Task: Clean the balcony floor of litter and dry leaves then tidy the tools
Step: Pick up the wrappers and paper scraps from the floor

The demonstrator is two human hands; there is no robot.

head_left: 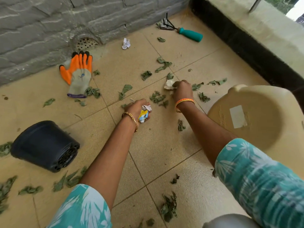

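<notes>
My left hand [137, 109] grips a bunch of crumpled paper litter [144, 113], white, yellow and blue, just above the tiled floor [164, 145]. Further right, my right hand [182, 89] pinches a crumpled whitish paper scrap [169, 84] at floor level. Another crumpled white paper [126, 43] lies near the wall. Several dry green leaves [162, 64] are scattered over the tiles around both hands. An orange and grey work glove [79, 74] lies flat to the left. A hand rake with a teal handle [189, 34] lies in the far corner.
A black plastic pot [44, 145] lies on its side at the left. A beige plastic stool [250, 112] stands at the right. A grey stone wall [65, 22] with a round drain grate [86, 43] bounds the far side, a low parapet [263, 30] the right.
</notes>
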